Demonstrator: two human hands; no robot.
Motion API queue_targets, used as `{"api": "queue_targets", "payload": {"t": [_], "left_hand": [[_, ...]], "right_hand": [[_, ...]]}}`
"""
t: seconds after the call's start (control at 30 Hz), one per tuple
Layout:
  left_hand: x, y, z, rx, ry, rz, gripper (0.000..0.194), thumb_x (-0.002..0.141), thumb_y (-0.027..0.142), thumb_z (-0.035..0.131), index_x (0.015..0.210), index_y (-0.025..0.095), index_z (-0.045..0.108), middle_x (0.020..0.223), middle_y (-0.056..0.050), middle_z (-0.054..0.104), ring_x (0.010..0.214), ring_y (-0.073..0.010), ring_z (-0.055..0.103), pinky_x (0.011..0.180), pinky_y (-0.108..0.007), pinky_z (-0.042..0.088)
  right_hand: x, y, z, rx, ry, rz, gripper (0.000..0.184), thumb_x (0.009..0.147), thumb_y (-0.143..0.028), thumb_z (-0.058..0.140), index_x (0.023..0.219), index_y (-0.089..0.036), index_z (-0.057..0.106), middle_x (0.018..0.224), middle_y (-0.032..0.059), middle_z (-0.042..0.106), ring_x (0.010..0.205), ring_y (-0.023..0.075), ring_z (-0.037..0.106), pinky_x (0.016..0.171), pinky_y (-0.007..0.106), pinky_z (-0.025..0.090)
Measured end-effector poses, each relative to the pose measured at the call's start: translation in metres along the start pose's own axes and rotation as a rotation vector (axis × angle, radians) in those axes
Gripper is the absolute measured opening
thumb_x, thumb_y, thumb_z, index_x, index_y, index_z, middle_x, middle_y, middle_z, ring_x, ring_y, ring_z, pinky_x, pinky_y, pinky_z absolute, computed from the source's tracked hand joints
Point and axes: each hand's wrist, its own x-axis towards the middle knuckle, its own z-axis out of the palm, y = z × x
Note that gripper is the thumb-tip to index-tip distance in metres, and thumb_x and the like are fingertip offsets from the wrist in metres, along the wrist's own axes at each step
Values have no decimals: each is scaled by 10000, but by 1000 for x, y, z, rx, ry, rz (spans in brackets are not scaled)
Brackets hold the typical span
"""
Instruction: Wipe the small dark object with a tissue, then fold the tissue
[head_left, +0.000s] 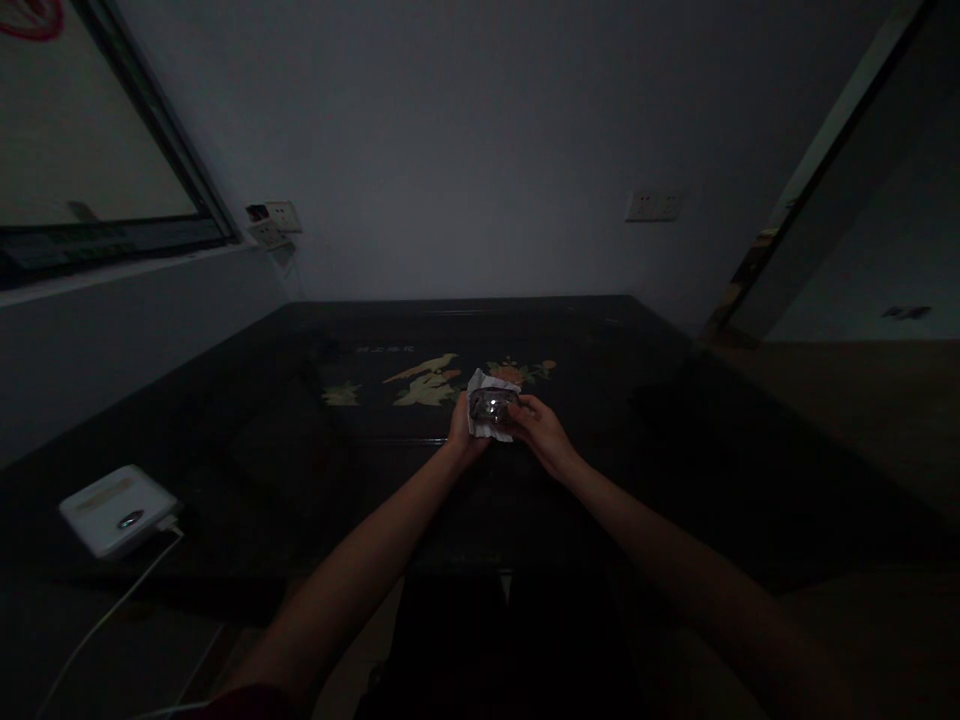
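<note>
Both my hands meet over the middle of a dark table [300, 420]. My left hand [466, 432] is closed around a white cloth or tissue [484, 385] wrapped about a small shiny glass-like object [493, 404]. My right hand [541, 428] grips the same shiny object from the right, fingers curled on it. The room is dim, so what the object is stays unclear.
The tabletop bears a painted flower and leaf pattern [431, 382]. A white box-shaped device [118, 508] with a white cable [112, 615] sits at the near left. Wall sockets [271, 222] are at the back left, a window [90, 150] upper left, a doorway [840, 200] right.
</note>
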Motion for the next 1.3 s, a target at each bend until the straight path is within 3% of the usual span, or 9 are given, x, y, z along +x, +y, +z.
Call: {"api": "queue_targets", "payload": {"t": [0.2,0.4,0.53,0.7,0.9,1.07,1.3], "left_hand": [[8,-4,-10,47,108,20,213,810,323,501,709,161,595,642,-34,644,742,-183,653,759,-305,522],[8,-5,-15,121,144,47,226,763,378,565,743,154,583,633,-9,636,613,-140,615,615,-250,479],[5,-5,-14,194,107,96,261,746,394,587,814,143,613,725,-34,674,720,-155,646,678,-249,490],[4,-8,-14,246,96,159,287,773,413,571,878,148,606,808,-43,685,808,-177,650,732,-270,498],[4,-9,-8,262,29,218,343,761,421,647,994,185,557,903,-36,673,864,-176,651,795,-288,500],[3,-10,-5,253,-4,213,466,686,289,714,1106,201,532,975,-41,670,870,-174,651,800,-285,497],[13,-9,-15,233,150,192,225,761,292,538,932,157,594,821,-48,673,785,-179,643,739,-286,496]], "right_hand": [[1,2,-2,-105,30,-31,466,557,-479,824,886,-229,608,824,3,708,794,204,678,783,357,548],[3,3,-2,-135,79,-64,523,513,-311,852,966,-228,606,958,27,708,914,203,671,893,367,499],[5,5,-4,-79,71,5,553,453,-247,871,948,-195,631,943,40,718,899,192,669,916,365,480],[5,4,-6,-12,-31,65,435,530,-320,850,901,-167,683,890,39,726,849,177,669,875,318,491],[5,5,-6,50,12,66,364,613,-455,794,860,-225,657,943,22,713,907,187,660,836,340,531],[6,7,-6,58,64,57,386,630,-509,768,873,-238,637,938,13,705,880,182,663,812,343,539],[7,6,-7,126,108,27,390,633,-510,767,880,-237,638,948,12,700,807,177,656,786,361,550]]}}
